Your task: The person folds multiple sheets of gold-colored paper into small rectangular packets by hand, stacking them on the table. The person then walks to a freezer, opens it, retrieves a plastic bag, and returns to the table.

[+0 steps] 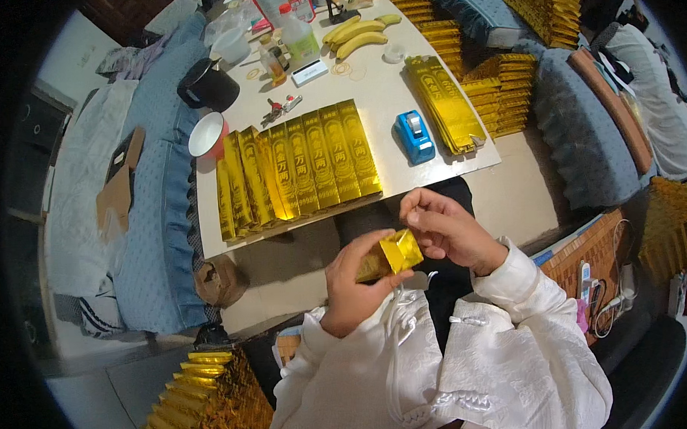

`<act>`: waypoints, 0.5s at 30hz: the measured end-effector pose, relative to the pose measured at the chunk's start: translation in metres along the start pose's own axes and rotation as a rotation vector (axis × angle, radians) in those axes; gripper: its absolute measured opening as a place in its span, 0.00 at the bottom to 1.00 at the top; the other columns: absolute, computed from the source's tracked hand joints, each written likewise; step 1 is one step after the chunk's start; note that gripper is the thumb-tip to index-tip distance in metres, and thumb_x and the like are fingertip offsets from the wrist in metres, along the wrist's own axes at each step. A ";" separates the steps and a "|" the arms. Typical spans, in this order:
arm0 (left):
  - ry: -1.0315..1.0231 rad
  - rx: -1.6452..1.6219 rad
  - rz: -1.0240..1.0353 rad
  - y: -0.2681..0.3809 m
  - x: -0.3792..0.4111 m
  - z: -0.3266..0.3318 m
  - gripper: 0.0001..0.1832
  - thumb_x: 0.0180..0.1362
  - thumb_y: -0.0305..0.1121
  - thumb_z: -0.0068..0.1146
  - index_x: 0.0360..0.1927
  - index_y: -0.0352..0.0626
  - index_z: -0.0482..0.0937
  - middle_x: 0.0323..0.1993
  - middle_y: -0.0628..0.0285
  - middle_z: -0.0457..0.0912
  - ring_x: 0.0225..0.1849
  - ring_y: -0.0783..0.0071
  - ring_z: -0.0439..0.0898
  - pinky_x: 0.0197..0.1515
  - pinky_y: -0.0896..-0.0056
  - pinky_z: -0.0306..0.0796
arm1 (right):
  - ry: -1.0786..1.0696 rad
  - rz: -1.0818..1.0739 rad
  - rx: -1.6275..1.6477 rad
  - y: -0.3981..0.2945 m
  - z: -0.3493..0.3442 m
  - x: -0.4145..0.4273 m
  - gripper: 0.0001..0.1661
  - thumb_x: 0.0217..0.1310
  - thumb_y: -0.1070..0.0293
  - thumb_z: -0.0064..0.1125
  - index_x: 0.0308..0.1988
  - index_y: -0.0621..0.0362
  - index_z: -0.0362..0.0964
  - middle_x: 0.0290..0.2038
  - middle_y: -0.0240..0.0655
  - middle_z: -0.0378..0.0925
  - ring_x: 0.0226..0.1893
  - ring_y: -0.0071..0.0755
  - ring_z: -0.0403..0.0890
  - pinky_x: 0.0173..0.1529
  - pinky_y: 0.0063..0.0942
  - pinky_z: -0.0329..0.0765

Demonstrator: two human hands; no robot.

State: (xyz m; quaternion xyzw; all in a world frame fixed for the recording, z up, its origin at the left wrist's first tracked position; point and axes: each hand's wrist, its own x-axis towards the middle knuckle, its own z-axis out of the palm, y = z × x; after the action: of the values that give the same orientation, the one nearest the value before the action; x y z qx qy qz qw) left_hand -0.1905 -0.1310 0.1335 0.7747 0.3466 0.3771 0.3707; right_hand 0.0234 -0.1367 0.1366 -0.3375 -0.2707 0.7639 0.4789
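Observation:
My left hand (351,285) is wrapped around a shiny gold foil-look paper box (402,251), held above my lap with its folded end turned up. Close to that end is my right hand (449,228), thumb and index finger pinched together. Whether something thin sits in that pinch cannot be made out. On the table in front of me, a row of long gold boxes (310,162) bearing printed writing lies side by side near the edge. To their right stands a blue tape dispenser (416,138), beside a stack of flat gold cartons (444,106).
The white table (373,86) also carries a pink-and-white bowl (208,134), a black kettle (209,86), keys (281,109), a small white box (310,73) and bananas (360,35). More gold boxes (205,395) are piled at lower left. A blue-covered sofa (157,232) flanks the table.

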 end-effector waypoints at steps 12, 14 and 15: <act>-0.411 0.236 0.655 0.042 0.010 -0.011 0.16 0.61 0.33 0.59 0.53 0.49 0.81 0.59 0.59 0.79 0.66 0.64 0.74 0.68 0.56 0.64 | -0.185 0.099 -0.015 -0.003 0.000 0.014 0.38 0.66 0.49 0.61 0.65 0.59 0.62 0.55 0.32 0.75 0.53 0.24 0.76 0.57 0.24 0.75; -0.439 0.407 0.646 0.032 0.005 -0.012 0.16 0.63 0.30 0.54 0.54 0.52 0.80 0.67 0.55 0.71 0.72 0.64 0.64 0.73 0.54 0.55 | -0.180 -0.024 0.042 -0.012 -0.004 0.018 0.34 0.65 0.60 0.64 0.65 0.59 0.61 0.53 0.29 0.76 0.53 0.22 0.77 0.58 0.22 0.74; -0.355 0.386 0.558 0.022 0.005 -0.014 0.18 0.62 0.29 0.53 0.56 0.50 0.79 0.67 0.54 0.70 0.73 0.62 0.63 0.74 0.54 0.54 | -0.177 -0.070 -0.005 -0.015 -0.013 0.021 0.34 0.63 0.66 0.66 0.64 0.58 0.60 0.54 0.30 0.75 0.57 0.24 0.74 0.62 0.24 0.71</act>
State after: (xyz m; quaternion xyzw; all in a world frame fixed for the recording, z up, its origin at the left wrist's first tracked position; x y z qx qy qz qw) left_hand -0.1945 -0.1333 0.1596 0.9481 0.1174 0.2513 0.1556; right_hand 0.0355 -0.1107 0.1339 -0.2601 -0.3255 0.7729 0.4786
